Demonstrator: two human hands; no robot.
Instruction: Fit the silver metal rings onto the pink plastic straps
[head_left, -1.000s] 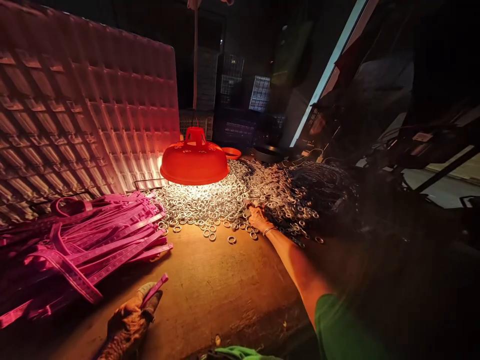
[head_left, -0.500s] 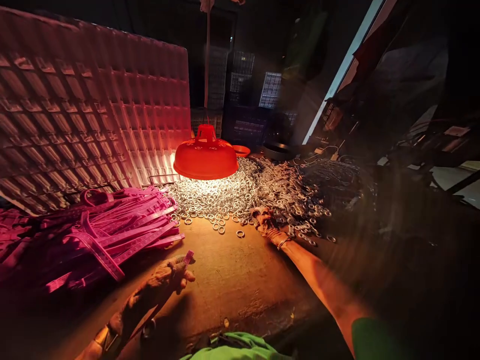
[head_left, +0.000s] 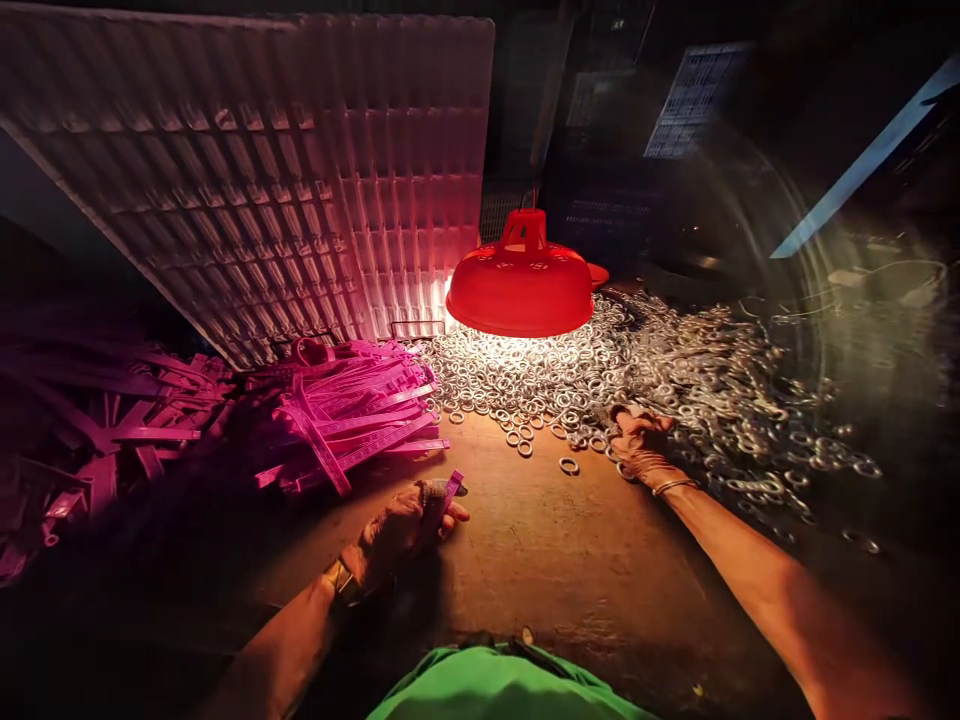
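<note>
Between thumb and fingers, my left hand (head_left: 409, 525) holds a pink strip (head_left: 451, 490) whose end sticks up past the fingertips, above the wooden table (head_left: 540, 560). My right hand (head_left: 639, 437) is at the near edge of a heap of metal rings (head_left: 517, 375), its fingers bent down among the pieces. Whether it grips a piece is hidden. To the left of the rings lies a pile of pink strips (head_left: 360, 410), just beyond my left hand.
A red lamp (head_left: 523, 285) hangs low over the rings. A ribbed panel (head_left: 300, 180) stands upright behind the pink strips. More strips (head_left: 127, 430) lie at the far left. Crates (head_left: 694, 100) show in the dark background.
The view has turned left, so the lamp, piles and hands appear farther right. My left hand still holds the pink strip, and my right hand stays at the heap's edge.
</note>
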